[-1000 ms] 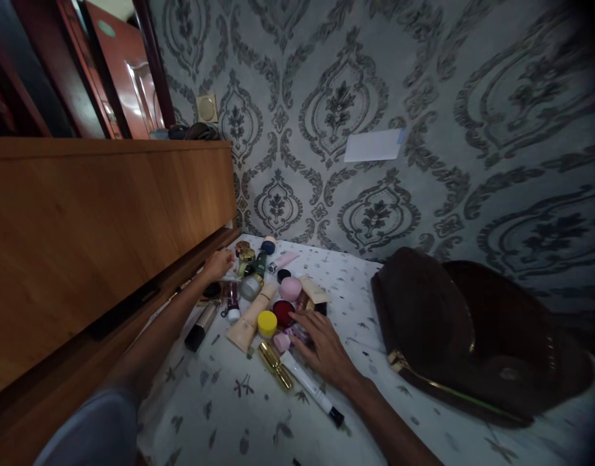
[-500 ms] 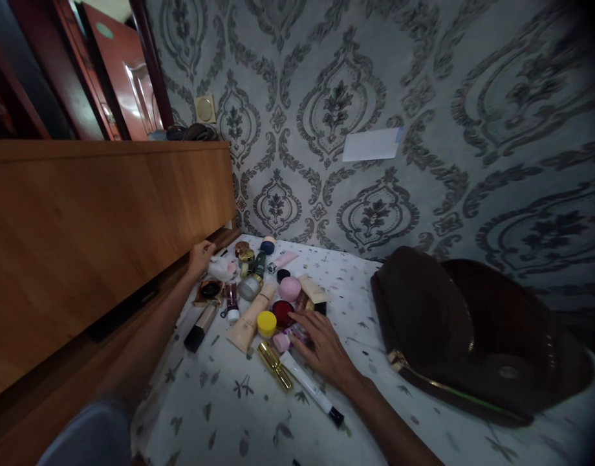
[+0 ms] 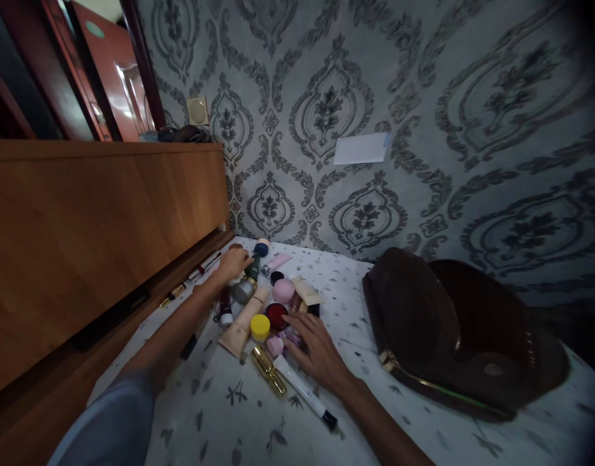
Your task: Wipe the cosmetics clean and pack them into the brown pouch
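My left hand [image 3: 234, 264] reaches over the far left of a cluster of cosmetics, its fingers bent at the dark green bottle [image 3: 253, 265]; whether it grips anything is hidden. My right hand [image 3: 314, 343] rests with fingers spread beside the dark red round case [image 3: 277, 315] and a pink-capped purple item [image 3: 277, 345]. Nearby lie a yellow-lidded jar [image 3: 260, 327], a beige tube [image 3: 244, 325], a pink round case [image 3: 283, 290], a gold tube [image 3: 269, 371] and a white tube with a black cap [image 3: 307, 393].
An open dark brown bag [image 3: 418, 323] sits at the right on the patterned sheet [image 3: 215, 414]. A wooden panel [image 3: 108, 226] runs along the left side, with slim cosmetics [image 3: 195, 274] beside it. The patterned wall [image 3: 317, 129] stands behind.
My left hand has moved right, from the panel's edge to over the cosmetics. Slim items beside the panel are now visible. My right hand has kept its place by the red case; the view has shifted slightly.
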Available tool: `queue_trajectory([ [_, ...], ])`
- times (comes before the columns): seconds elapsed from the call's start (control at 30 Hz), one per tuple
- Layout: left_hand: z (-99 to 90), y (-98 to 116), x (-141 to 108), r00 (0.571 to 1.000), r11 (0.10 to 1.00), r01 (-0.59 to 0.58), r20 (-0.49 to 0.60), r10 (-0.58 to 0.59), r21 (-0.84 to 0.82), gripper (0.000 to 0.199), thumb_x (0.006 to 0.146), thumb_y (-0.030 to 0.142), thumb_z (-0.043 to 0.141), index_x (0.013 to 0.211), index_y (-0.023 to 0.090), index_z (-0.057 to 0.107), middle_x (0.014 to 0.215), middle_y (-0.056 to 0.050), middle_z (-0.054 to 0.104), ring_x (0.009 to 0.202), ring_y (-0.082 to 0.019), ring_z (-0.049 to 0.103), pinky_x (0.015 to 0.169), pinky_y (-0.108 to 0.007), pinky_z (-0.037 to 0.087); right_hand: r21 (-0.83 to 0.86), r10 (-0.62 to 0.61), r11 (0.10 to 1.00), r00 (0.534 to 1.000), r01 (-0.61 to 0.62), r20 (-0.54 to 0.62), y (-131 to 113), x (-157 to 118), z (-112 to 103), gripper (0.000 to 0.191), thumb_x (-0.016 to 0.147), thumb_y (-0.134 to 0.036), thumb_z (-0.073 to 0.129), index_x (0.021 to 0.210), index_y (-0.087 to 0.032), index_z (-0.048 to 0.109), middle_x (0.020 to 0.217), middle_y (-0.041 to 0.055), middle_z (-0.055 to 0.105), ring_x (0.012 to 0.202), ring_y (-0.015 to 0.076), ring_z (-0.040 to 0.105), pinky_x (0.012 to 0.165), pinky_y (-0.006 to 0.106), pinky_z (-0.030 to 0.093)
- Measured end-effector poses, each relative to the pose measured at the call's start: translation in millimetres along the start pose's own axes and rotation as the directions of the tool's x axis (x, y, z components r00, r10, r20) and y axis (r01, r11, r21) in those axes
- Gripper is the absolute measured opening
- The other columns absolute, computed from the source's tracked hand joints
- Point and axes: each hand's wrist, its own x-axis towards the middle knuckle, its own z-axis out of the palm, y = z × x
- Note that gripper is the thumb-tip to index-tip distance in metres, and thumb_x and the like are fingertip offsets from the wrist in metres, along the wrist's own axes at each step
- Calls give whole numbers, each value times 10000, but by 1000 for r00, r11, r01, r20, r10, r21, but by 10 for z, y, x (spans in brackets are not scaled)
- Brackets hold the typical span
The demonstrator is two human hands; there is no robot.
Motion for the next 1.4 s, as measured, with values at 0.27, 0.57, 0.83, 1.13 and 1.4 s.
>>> queue_trajectory([
  [0.27,106,312,25,976,967,73,180,-119,243,348,938,386,602,1202,158,603,1220,-95,629,1060,-229,634,911,-460,535,16,16,1000,1000,-16,14,0,-3,0,381,947,-309,552,1311,-198,562,1193,125,657,1097,266,593,968,478,500],
  [0.57,110,416,47,953,949,54,268,-143,311,360,936,348,612,1246,166,578,1251,-101,606,1063,-233,630,886,-441,552,19,29,999,999,-30,13,-13,2,4,391,944,-317,552,1322,-218,568,1182,122,661,1087,269,601,960,486,505],
  [0.83,88,355,-30,954,953,31,275,-118,301,345,941,347,604,1242,179,582,1256,-97,605,1065,-229,629,889,-437,551,6,37,999,999,-37,24,0,-17,18,393,954,-320,535,1324,-190,562,1206,132,654,1123,273,588,993,501,484],
  [1.13,179,381,15,972,965,66,202,-119,253,349,941,348,604,1243,174,581,1252,-97,607,1061,-229,630,887,-440,552,15,32,999,999,-32,21,-9,-4,-7,397,941,-319,563,1323,-209,568,1194,124,662,1105,267,597,970,491,500],
  [1.4,142,421,458,992,975,91,67,-106,203,349,942,349,603,1244,174,580,1255,-98,606,1065,-230,629,891,-443,551,23,44,999,999,-45,23,-31,-4,-29,372,943,-302,552,1301,-203,573,1200,132,654,1109,271,590,974,490,489],
])
